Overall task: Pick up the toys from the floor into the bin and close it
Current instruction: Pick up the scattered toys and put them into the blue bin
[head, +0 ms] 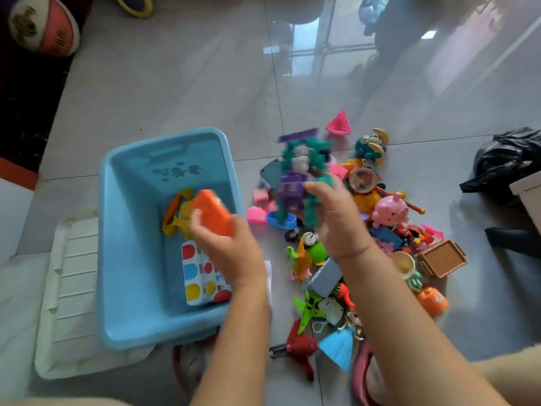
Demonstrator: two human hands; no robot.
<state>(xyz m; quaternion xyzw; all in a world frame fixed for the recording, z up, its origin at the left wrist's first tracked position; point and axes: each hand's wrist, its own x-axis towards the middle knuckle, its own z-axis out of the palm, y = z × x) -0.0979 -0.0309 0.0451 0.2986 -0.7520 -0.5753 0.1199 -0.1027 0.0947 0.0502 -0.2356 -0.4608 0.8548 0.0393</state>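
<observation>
A light blue bin (131,259) stands open on the tiled floor at the left. Inside it lie a white toy with coloured buttons (202,273) and a yellow and orange toy (178,212). My left hand (231,247) grips an orange block (213,212) over the bin's right rim. My right hand (336,221) holds a blurred green and purple toy figure (298,183) in the air above the pile. Several toys (366,230) lie heaped on the floor to the right of the bin.
The bin's white lid (70,303) lies flat under and left of the bin. A basketball (44,24) sits far left at the top. A black plastic bag (506,159) and a white furniture edge (530,189) are at the right. Red slippers show by my feet.
</observation>
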